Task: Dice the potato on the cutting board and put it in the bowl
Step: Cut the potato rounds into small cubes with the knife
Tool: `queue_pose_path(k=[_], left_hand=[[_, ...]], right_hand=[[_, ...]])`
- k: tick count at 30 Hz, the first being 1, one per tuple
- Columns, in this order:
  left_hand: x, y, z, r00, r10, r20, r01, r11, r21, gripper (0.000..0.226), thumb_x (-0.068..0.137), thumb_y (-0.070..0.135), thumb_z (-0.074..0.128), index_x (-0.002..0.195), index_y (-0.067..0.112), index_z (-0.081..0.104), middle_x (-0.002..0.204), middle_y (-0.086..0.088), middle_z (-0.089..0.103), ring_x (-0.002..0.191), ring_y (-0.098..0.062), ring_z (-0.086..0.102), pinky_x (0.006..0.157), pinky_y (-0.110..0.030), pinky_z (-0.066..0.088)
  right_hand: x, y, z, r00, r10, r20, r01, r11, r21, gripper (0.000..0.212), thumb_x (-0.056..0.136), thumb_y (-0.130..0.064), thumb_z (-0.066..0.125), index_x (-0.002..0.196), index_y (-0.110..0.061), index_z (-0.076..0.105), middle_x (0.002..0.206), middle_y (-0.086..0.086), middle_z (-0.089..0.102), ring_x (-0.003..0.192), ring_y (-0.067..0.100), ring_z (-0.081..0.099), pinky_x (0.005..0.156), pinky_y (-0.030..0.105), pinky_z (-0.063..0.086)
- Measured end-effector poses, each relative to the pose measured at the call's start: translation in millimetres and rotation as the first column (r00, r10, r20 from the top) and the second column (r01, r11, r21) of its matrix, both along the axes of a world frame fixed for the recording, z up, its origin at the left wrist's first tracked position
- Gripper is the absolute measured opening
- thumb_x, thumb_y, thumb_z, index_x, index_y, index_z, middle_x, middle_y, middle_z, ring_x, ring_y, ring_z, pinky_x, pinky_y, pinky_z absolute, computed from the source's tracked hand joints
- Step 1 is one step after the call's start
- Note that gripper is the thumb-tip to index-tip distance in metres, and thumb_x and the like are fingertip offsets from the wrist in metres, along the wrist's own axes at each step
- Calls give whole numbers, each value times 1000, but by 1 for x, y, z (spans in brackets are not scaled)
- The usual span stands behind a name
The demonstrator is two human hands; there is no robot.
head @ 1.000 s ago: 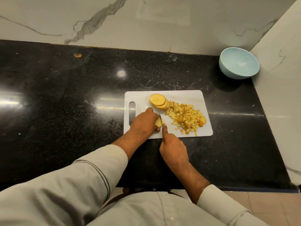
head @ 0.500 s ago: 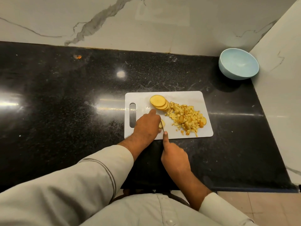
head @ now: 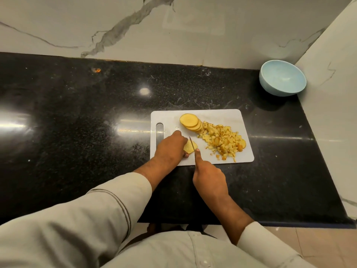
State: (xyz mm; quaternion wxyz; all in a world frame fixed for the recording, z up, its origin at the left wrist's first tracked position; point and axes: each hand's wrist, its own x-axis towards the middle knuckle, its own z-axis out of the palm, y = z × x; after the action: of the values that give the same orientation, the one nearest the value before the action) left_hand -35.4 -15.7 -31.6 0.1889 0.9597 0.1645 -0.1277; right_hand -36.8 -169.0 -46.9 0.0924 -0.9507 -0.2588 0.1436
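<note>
One potato slice (head: 190,147) lies flat on the near left part of the white cutting board (head: 222,115), and the knife (head: 191,144) crosses it with its thin blade on edge. The left hand (head: 172,146) rests over the slice's left side, fingers curled down onto it and pinning it to the board. The right hand (head: 209,177) grips the knife handle from the near side, its forefinger stretched along the back of the blade. Beyond the slice, a leaning stack of round slices (head: 191,122) sits near the board's far edge, and just to its right a loose heap of diced potato (head: 222,142) spreads across the board's right half, a few bits scattered toward the near edge. The board has a slot handle at its left end and lies on the black speckled tabletop (head: 77,117). A pale blue bowl (head: 283,78) stands well apart in the far right corner, against the marble wall (head: 193,26). Both arms wear light grey sleeves (head: 96,209).
</note>
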Motion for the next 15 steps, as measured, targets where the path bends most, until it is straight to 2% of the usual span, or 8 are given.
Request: queue_pose_path(k=[5,10,15], left_hand=[[4,-5,6,1000,15,-7,-15,1000,24,23,84,24,71,99,9,65,107,-9,49,92,-30,60,70,-34,45],[10,-9,12,999,46,10,-47,998,37,15,86,14,64,97,4,60,105,-11,55,93,-32,61,67,-35,44],[9,-10,13,994,97,51,-99,994,36,12,89,12,58,98,4,57,104,-13,58,95,-33,62,71,-37,47]], right_hand=[[9,16,-7,998,0,-55,-1,1000,-2,66,94,-16,36,154,-21,10,102,10,60,89,30,61,62,35,36],[14,26,-12,997,0,-81,2,1000,22,67,93,-14,35,154,-19,8,102,11,60,90,32,61,64,36,36],[14,31,-12,998,49,-40,-51,997,-51,68,94,-14,37,154,-18,5,101,10,62,87,30,62,62,36,36]])
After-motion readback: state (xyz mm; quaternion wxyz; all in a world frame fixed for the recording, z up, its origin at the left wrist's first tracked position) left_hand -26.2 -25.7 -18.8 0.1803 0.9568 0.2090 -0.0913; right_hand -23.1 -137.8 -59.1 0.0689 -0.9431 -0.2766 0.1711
